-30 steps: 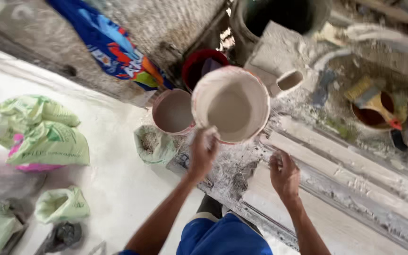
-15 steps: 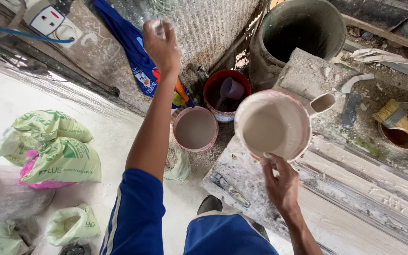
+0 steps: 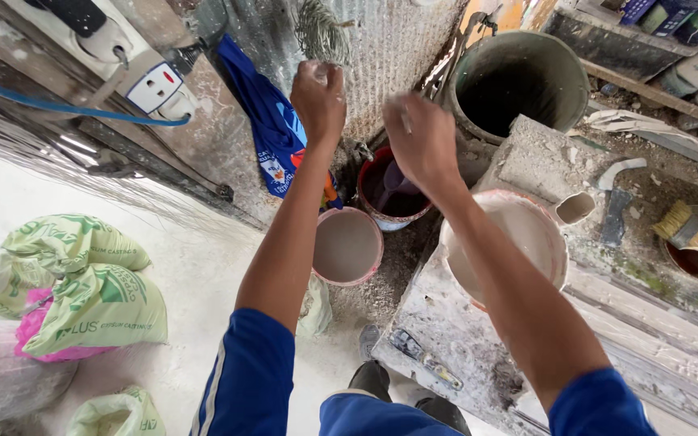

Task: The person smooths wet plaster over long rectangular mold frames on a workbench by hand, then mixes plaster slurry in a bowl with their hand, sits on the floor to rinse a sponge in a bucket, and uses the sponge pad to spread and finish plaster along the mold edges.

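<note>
A dusty white floor (image 3: 163, 274) is seen at 8 o'clock, and a plaster-caked slab (image 3: 446, 339) at 5 o'clock. A corrugated wall (image 3: 397, 48) closes the top, with a socket box (image 3: 151, 85) at 10 o'clock and a blue cloth (image 3: 264, 129) beside it. Green sacks (image 3: 82, 282) lie at 9 o'clock. A dark drum (image 3: 515, 81) stands at 1 o'clock, and a brush (image 3: 688, 234) at 3 o'clock.

Both hands are raised at 12 o'clock. The left hand (image 3: 318, 98) is clenched on a small pale object that cannot be identified. The right hand (image 3: 423, 141) is curled around a thin white piece, mostly hidden.

The white bucket (image 3: 527, 234) sits below the right forearm and is partly covered by it. A pink bucket (image 3: 347, 246) and a red bucket (image 3: 393, 190) stand between the arms.
</note>
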Demonstrator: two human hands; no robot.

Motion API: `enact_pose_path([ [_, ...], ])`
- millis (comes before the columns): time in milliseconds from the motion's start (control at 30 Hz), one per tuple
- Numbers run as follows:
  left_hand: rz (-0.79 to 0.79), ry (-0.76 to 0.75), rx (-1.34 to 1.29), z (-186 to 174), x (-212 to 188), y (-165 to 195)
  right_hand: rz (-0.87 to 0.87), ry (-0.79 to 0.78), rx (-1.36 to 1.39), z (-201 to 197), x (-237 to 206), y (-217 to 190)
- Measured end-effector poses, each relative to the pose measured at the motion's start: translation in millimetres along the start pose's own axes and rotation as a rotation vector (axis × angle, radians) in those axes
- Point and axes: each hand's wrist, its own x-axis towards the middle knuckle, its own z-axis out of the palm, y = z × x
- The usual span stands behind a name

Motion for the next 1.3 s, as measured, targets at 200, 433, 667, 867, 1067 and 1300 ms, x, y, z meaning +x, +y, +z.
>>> enact_pose_path([
  [200,-0.11,-0.097,-0.162,-22.6,8.7,4.2,0.509,-0.036,0.248,63.9,82.8,16.1],
  [433,0.206,-0.173,-0.088,-35.2,26.0,15.3,0.636,0.012,0.329,83.6,104.7,25.4],
  [667,0.348,-0.046,-0.251,-68.8,-18.6,9.9,0.359,-0.04,0.022,96.3,101.5,35.5],
  [867,0.145,-0.238,-0.323,-99.0,-138.7,-14.0,0.223,0.045,-0.112,112.8,112.5,38.8],
  [1067,-0.126,-0.294,-0.1,-112.8,-242.7,-24.1,0.126,0.047,-0.195,114.6,122.4,46.6],
  [1300,-0.437,-0.409,-0.203,-134.0,-272.5,-16.0,0.169,-0.161,-0.317,80.8,140.2,51.2],
])
